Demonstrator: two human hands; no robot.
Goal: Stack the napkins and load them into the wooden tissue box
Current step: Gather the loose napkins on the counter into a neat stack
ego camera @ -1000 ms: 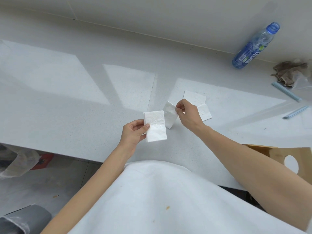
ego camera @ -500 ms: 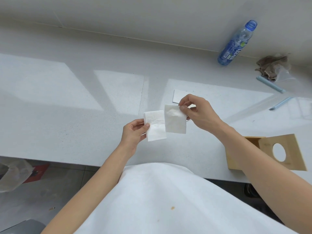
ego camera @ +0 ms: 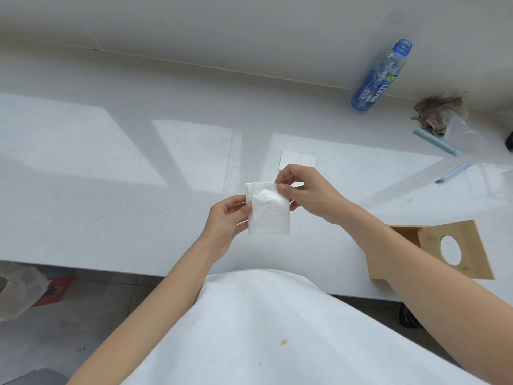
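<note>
My left hand [ego camera: 226,222] grips a small stack of folded white napkins [ego camera: 268,211] by its left edge, above the white counter. My right hand [ego camera: 308,191] pinches the top right corner of the front napkin, which lies over the stack with a slight offset to the right. One more folded napkin [ego camera: 297,163] lies flat on the counter just beyond my right hand. The wooden tissue box [ego camera: 399,245] stands at the counter's front right, partly behind my right forearm, its lid [ego camera: 458,250] with a round hole swung open.
A blue plastic bottle [ego camera: 377,79] lies against the back wall at the right. A brown rag [ego camera: 435,112], a clear plastic bag [ego camera: 460,129] and two pale blue strips [ego camera: 435,141] sit at the far right. The counter's front edge [ego camera: 111,269] runs below my hands.
My right hand lifted a napkin off the counter and carried it left onto the stack in my left hand. One napkin now lies where two lay.
</note>
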